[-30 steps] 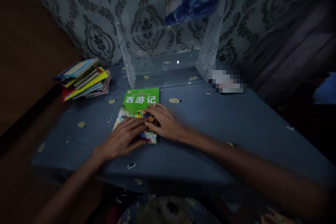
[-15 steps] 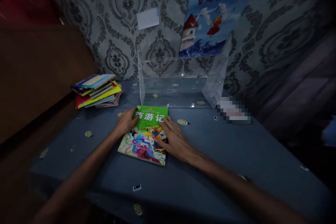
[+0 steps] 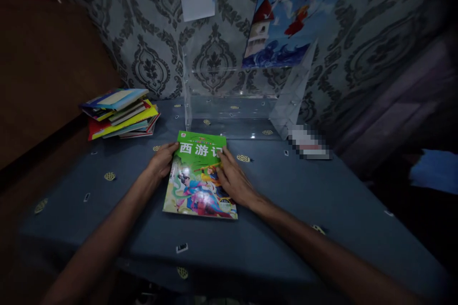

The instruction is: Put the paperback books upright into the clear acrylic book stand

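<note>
A picture book [image 3: 193, 174] with a green top, white Chinese characters and colourful drawn figures lies between my hands, front cover up. At its upper left edge, my left hand [image 3: 162, 162] grips it with the fingers curled in toward the side. My right hand [image 3: 234, 178] holds the opposite edge, its thumb over the cover near the orange figure. The fingertips at the edges are partly hidden. Whether the book rests fully on the cloth or is slightly raised, I cannot tell.
Behind the book stands a clear acrylic rack [image 3: 232, 128]. To the left is an uneven stack of books [image 3: 123, 116]. A pixelated item [image 3: 309, 143] lies right of the rack. A blue poster [image 3: 279, 24] hangs on the patterned wall. Blue cloth [image 3: 286, 186] covers the table.
My left hand has shifted from on top of the cover to the book's left edge. The book has turned slightly and appears larger. The whole view has shifted a little.
</note>
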### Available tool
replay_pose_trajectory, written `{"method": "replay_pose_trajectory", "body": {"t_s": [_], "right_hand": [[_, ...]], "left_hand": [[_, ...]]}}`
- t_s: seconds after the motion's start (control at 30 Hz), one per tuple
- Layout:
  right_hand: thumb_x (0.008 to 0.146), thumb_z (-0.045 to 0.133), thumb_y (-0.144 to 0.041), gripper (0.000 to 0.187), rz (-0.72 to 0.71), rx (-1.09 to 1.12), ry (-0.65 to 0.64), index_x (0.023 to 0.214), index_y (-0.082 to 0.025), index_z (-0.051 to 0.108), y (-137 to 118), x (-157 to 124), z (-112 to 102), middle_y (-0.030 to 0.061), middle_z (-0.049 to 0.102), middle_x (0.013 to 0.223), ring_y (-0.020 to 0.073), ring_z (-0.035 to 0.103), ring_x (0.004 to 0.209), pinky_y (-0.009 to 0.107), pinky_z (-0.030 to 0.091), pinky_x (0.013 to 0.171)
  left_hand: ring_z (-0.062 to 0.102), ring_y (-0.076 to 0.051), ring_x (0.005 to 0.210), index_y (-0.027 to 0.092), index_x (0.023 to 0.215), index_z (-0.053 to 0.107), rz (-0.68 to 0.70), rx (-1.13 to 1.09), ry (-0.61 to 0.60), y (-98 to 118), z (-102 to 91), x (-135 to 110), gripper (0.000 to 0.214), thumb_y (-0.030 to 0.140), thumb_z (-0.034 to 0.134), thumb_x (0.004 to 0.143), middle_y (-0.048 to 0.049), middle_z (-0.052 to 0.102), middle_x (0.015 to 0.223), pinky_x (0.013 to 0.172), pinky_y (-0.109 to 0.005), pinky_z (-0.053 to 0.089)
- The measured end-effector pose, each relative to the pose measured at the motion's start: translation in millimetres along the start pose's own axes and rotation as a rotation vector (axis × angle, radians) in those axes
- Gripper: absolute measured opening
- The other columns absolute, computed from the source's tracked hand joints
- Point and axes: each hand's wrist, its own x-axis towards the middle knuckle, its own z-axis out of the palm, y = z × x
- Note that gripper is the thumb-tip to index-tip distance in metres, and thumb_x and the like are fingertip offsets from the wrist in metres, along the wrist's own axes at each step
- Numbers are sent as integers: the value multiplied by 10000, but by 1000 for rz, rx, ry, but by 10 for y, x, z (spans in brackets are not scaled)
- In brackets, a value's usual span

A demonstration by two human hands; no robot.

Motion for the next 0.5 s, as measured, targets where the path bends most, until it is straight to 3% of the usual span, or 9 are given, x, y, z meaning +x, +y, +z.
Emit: {"method": "replay_pose_trajectory", "body": {"t_s": [0.07,0.13,0.3,0.4,0.5], "right_hand": [[951,400,-393,600,75,84,86,1495,-153,314,1,19,-28,147,252,1597,281,210,1486,548,223,1201],[926,447,-438,617,208,186,168,1466,-159,345,-35,43,-75,156,337,1558,301,261,1466,557,234,1192],[910,437,-555,415,551,676,186,1098,-220,593,-256,87,-214,102,696,1153,301,660,1078,486,541,932],[877,499,-603,404,612,936,182,953,-224,619,-386,90,-280,74,742,978,280,707,952,426,580,835],[867,516,-633,443,602,1062,152,960,-220,649,-461,83,-348,67,753,894,274,717,925,404,586,803]], "left_hand": [[736,-220,799,105,832,664,21,-25,-2,22,64,-48,56,159,654,821,-97,745,792,821,-351,600],[737,-225,818,104,863,667,59,-57,-3,38,127,-93,75,170,652,832,-95,752,818,834,-358,600],[739,-226,817,116,956,663,113,-100,10,5,262,-176,144,227,624,873,-73,754,809,812,-352,610],[739,-214,794,120,955,649,77,-129,76,-31,357,-194,141,217,556,913,-62,750,787,789,-342,616],[737,-202,772,115,961,639,20,-140,99,-57,468,-192,173,216,499,947,-60,744,764,783,-332,615]]}}
